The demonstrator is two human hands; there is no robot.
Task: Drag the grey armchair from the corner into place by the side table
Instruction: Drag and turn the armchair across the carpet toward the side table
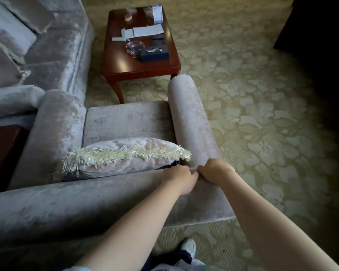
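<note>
The person stands behind the armchair (125,122). The left hand (177,178) and the right hand (213,172) sit side by side, touching, on the top edge of the chair back near its right corner. The fingers (184,170) of both hands are curled over that edge and grip it tight.

The armchair stands on the carpet (262,114), not in a corner. Its left arm is just beside the sofa (57,51). A dark wood top (2,153) shows just beside that same arm. This may be the side table, but too little of it shows to be sure. A low desk (125,63) with papers and a glass dish stands near the front of the chair. A pillow (129,153) leans on the seat.

It looks like most of the drag is done. What may be left is a small push or turn to line the chair up, and then to let go.
</note>
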